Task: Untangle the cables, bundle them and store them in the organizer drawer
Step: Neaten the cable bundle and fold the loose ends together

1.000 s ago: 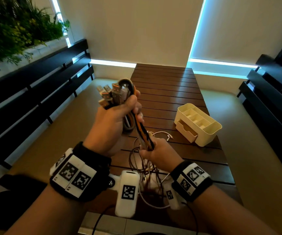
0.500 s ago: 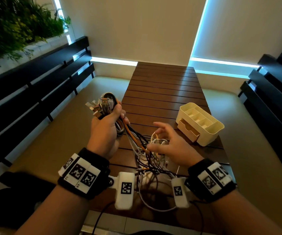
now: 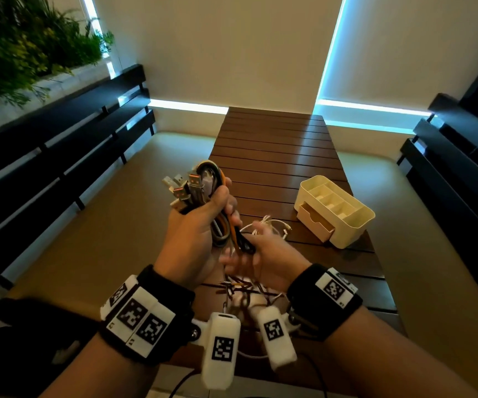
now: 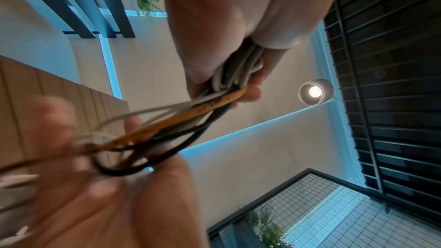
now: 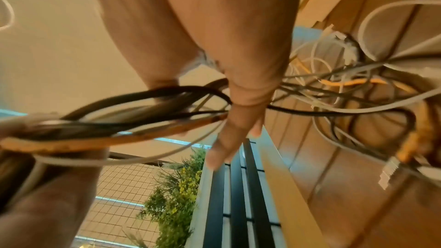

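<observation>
My left hand grips a coiled bundle of cables above the table's near left edge; orange, black and grey cords show, with several USB plugs sticking up. In the left wrist view the cords run out of its fist. My right hand is just below it, fingers straight and blurred, with black and orange strands draped across them. The strands trail down into a loose tangle on the table. The cream organizer stands to the right, its drawer partly pulled out.
The slatted brown table stretches away ahead. Black benches line both sides, and plants grow at the far left. White loose cable ends lie between my right hand and the organizer.
My right hand let go of the strands, swung out to the right with fingers spread, then came back under the left hand. The left hand kept its grip and rose slightly.
</observation>
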`<state>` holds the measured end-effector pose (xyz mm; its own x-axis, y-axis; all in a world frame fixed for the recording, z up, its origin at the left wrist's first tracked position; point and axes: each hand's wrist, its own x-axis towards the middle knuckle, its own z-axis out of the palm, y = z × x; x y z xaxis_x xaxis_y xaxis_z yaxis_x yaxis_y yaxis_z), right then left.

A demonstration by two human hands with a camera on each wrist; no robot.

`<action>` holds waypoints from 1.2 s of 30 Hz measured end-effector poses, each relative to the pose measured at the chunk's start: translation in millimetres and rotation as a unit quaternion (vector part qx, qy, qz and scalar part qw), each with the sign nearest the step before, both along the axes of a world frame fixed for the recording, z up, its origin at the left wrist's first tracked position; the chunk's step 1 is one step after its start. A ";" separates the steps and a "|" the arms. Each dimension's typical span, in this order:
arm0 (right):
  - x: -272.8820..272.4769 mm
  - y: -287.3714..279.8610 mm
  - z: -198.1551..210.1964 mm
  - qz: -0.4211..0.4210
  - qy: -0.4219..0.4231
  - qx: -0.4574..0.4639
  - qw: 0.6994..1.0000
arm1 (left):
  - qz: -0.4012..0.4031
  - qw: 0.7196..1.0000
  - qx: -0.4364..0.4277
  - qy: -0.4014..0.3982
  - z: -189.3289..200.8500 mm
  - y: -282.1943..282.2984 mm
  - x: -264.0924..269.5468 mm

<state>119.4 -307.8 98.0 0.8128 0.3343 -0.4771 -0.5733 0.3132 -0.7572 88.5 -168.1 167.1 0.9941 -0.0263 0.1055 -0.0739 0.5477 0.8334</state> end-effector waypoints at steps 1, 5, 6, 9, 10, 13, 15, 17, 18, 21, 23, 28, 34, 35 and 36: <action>7.3 -1.7 2.3 -0.036 -0.028 -0.005 0.999 | 0.006 1.000 0.011 0.010 -4.6 2.0 -0.3; 35.0 -3.1 22.1 -0.075 -0.146 -0.072 0.984 | 0.046 0.995 0.039 0.075 -24.3 6.6 -2.5; 40.8 -1.7 28.1 -0.078 -0.164 -0.068 0.981 | 0.051 0.994 0.039 0.085 -26.2 6.8 -3.5; 60.2 0.8 50.4 -0.113 -0.194 -0.030 0.974 | 0.051 0.995 0.046 0.066 -16.7 7.3 -3.9; 67.9 0.9 58.3 -0.125 -0.198 -0.016 0.972 | 0.048 0.997 0.044 0.050 -9.6 8.2 -3.3; 86.1 -3.5 81.4 -0.167 -0.194 0.038 0.966 | 0.038 0.999 0.028 0.023 6.0 12.7 -1.9; 93.4 -7.7 83.3 -0.174 -0.186 0.036 0.966 | 0.037 0.998 0.042 0.024 4.6 14.3 -4.8; 92.8 -9.7 68.1 -0.126 -0.172 -0.022 0.977 | 0.045 0.997 0.055 0.037 -6.1 14.6 -8.6; 90.9 -11.3 54.3 -0.082 -0.158 -0.080 0.981 | 0.048 0.996 0.060 0.049 -13.3 14.7 -9.3; 79.2 -16.3 18.4 0.122 -0.156 -0.400 0.895 | 0.059 0.992 0.064 0.092 -31.4 16.8 -7.7; 74.9 -15.3 11.4 0.205 -0.181 -0.587 0.762 | 0.065 0.990 0.060 0.112 -38.3 20.0 -3.6; 56.9 -7.4 34.8 0.220 -0.355 -0.431 0.800 | 0.065 0.988 0.060 0.123 -43.5 22.5 12.5; 27.3 7.0 18.9 0.304 -0.312 -0.239 0.868 | 0.046 0.995 0.036 0.084 -27.5 17.0 23.0; 23.9 8.6 11.8 0.289 -0.327 -0.293 0.850 | 0.036 0.996 0.028 0.075 -26.3 16.0 23.4; 20.4 9.7 3.1 0.274 -0.338 -0.346 0.831 | 0.024 0.997 0.018 0.070 -26.3 14.6 23.4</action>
<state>139.8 -298.0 101.1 0.7893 0.5785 -0.2057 0.1434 -0.4995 -0.8544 111.9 -153.4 140.8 0.9992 0.0208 -0.0338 0.0183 0.5153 0.8568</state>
